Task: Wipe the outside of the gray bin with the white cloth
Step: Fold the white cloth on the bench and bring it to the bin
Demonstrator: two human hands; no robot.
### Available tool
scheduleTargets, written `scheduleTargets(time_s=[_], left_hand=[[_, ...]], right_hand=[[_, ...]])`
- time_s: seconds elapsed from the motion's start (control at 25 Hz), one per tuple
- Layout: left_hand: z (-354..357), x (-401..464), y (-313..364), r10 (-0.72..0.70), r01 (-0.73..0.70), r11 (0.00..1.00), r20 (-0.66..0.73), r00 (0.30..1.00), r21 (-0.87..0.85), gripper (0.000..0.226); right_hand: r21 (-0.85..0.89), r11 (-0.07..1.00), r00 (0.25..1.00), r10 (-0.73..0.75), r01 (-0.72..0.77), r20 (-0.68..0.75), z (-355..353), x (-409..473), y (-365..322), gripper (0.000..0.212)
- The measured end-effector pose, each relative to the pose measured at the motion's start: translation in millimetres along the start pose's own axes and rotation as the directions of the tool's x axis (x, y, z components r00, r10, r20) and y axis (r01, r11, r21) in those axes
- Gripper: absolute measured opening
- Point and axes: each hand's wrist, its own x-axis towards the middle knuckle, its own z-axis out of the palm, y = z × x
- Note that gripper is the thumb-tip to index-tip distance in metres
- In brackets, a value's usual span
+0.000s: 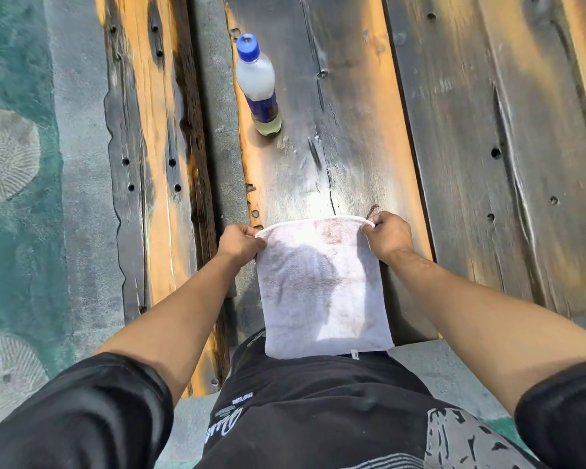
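Near the bottle (257,83), your left hand (239,241) and right hand (389,235) pinch the white cloth's (322,292) top corners.

You hold the stained white terry cloth (322,286) by its far corners, left hand (239,242) and right hand (388,235), over the weathered wooden plank bench's (460,130) near edge. The blue-capped clear plastic bottle (258,86) apparently stands upright farther back, near the middle plank's left edge.

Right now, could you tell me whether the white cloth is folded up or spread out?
Spread out. The cloth hangs flat, the left hand and right hand each pinching a top corner.
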Motion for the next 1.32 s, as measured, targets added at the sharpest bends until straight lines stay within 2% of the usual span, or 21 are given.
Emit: scheduleTargets(time_s=[0.08, 0.2, 0.32, 0.44, 0.56, 0.64, 0.76, 0.84, 0.96, 1.08, 1.32], left_hand=[[0, -4, 0, 0.015, -0.014, 0.999, -0.026, 1.000, 0.038, 0.019], [-4, -5, 2, 0.042, -0.039, 0.998, -0.068, 0.997, 0.042, 0.013], [-11, -11, 12, 0.076, -0.077, 0.997, -0.093, 0.993, -0.005, 0.016], [-19, -18, 24, 0.086, -0.096, 0.988, -0.084, 0.993, -0.124, 0.018], [-23, -32, 29, 0.095, -0.107, 0.979, -0.075, 0.993, -0.171, 0.011], [-23, -44, 29, 0.092, -0.100, 0.967, -0.045, 0.995, -0.233, 0.007], [-25, -63, 22, 0.081, -0.071, 0.959, 0.024, 0.996, -0.274, 0.017], [-24, -76, 16, 0.062, -0.044, 0.944, 0.045, 0.997, -0.328, 0.021], [-18, -96, 0, 0.022, 0.003, 0.896, 0.051, 0.998, -0.443, 0.023], [-8, -102, -30, -0.013, 0.028, 0.897, 0.038, 0.999, -0.441, 0.018], [11, -120, -87, -0.118, 0.116, 0.891, 0.024, 0.993, -0.440, 0.014]], right_hand=[[0.024, 1.000, 1.000, 0.008, -0.008, -0.005, -4, -3, 0, 0.014], [0.074, 0.997, 0.999, 0.032, -0.030, -0.018, -11, -7, -4, 0.014], [0.153, 0.988, 0.999, 0.032, -0.025, -0.042, -20, -11, -10, 0.013], [0.223, 0.975, 0.996, 0.029, -0.011, -0.081, -30, -16, -15, 0.014], [0.276, 0.961, 0.997, 0.009, 0.014, -0.079, -34, -24, -15, 0.010], [0.380, 0.925, 0.999, 0.012, 0.003, -0.037, -37, -35, -10, 0.011], [0.554, 0.829, 0.996, 0.023, -0.067, 0.087, -40, -59, -1, 0.008], [0.604, 0.791, 0.990, 0.020, -0.100, 0.138, -42, -74, 8, 0.007], [0.712, 0.678, 0.971, 0.011, -0.182, 0.238, -44, -99, 25, 0.007], [0.751, 0.608, 0.948, 0.010, -0.258, 0.318, -44, -121, 44, 0.008], [0.683, 0.665, 0.941, 0.093, -0.303, 0.327, -16, -134, 93, 0.012]])
